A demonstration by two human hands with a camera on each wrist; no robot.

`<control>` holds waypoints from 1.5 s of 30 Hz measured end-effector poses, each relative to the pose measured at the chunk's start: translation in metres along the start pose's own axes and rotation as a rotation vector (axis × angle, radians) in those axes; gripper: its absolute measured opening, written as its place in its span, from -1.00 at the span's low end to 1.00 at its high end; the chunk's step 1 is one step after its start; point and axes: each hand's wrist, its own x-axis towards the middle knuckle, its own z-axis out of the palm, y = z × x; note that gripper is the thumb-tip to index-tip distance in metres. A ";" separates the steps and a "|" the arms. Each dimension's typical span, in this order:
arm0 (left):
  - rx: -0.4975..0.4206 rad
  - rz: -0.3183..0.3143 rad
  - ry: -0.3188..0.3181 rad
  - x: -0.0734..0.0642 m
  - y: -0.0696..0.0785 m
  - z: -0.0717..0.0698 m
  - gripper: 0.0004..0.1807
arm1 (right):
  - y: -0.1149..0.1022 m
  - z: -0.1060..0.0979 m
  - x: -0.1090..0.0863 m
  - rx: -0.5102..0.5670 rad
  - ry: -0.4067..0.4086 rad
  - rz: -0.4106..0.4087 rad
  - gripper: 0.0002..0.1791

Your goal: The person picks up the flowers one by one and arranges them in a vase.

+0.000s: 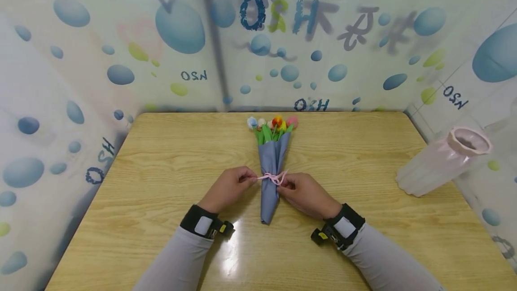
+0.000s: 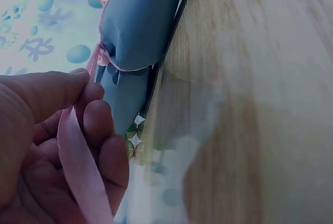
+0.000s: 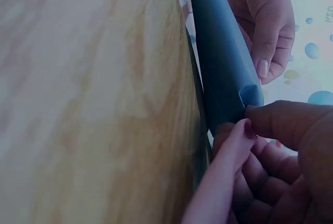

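A bouquet of artificial tulips [image 1: 277, 122] in several colours lies on the table, its blooms pointing away from me. Blue-grey wrapping paper [image 1: 267, 156] surrounds the stems and narrows towards me. Around its middle runs a pink ribbon [image 1: 273, 177], looped at the front. My left hand [image 1: 230, 187] pinches one ribbon end between thumb and forefinger, left of the wrap; the ribbon's tail [image 2: 83, 166] hangs across its curled fingers. On the other side my right hand [image 1: 308, 194] pinches the ribbon [image 3: 218, 182] close against the paper. The knot is hidden in the right wrist view.
A pale pink ribbed vase [image 1: 440, 165] stands near the right edge of the wooden table [image 1: 161, 156]. Behind the table hangs a patterned curtain [image 1: 291, 53] with blue and green spots. Each wrist wears a black strap with a small camera.
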 end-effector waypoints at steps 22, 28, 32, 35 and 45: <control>0.042 0.011 0.019 -0.013 -0.010 -0.014 -0.87 | -0.002 -0.001 0.000 -0.063 0.004 -0.020 -0.79; 0.067 0.009 0.033 -0.016 -0.015 -0.020 -0.89 | -0.003 -0.002 0.000 -0.065 -0.002 -0.023 -0.83; 0.075 -0.024 0.038 -0.018 -0.020 -0.025 -0.88 | -0.002 -0.002 0.000 -0.050 -0.007 -0.026 -0.85; 0.081 -0.063 0.046 -0.021 -0.022 -0.029 -0.87 | -0.002 -0.001 -0.001 -0.034 0.000 -0.026 -0.84; 0.119 -0.081 0.073 -0.024 -0.034 -0.042 -0.87 | -0.001 0.000 0.000 -0.059 0.019 -0.013 -0.83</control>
